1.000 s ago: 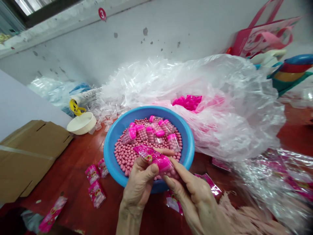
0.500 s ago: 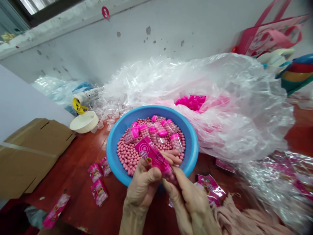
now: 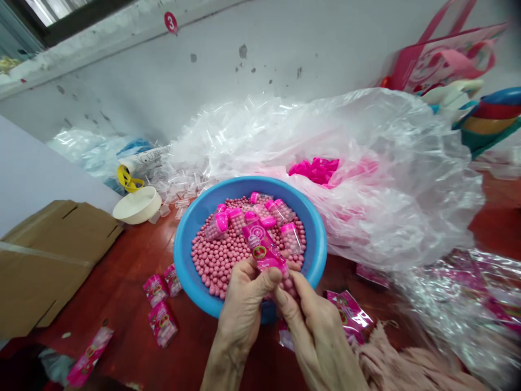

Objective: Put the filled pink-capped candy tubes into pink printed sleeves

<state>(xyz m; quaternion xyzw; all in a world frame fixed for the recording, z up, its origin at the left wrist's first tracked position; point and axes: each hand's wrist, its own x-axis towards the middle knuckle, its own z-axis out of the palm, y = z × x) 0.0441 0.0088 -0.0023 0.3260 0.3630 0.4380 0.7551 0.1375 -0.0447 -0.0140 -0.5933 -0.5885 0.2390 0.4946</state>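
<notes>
My left hand (image 3: 240,304) and my right hand (image 3: 313,326) meet over the front of a blue plastic basin (image 3: 183,266). Between them both hands pinch a candy tube in a pink printed sleeve (image 3: 262,247), which stands tilted with its lower end hidden by my fingers. The basin holds a layer of pink candy balls (image 3: 215,266). Several clear tubes with bright pink caps (image 3: 217,225) lie on the balls, close to my fingertips.
Printed pink packets (image 3: 161,324) lie on the red tabletop (image 3: 122,277) on both sides of the basin. Behind it bulges a large plastic bag of clear tubes (image 3: 391,206). A white bowl (image 3: 136,205) and a cardboard box (image 3: 49,260) stand at left.
The sleeved tube has swung from leaning left to nearly upright, and its top now stands over the candy. My fingers have shifted along it, and the view has moved slightly.
</notes>
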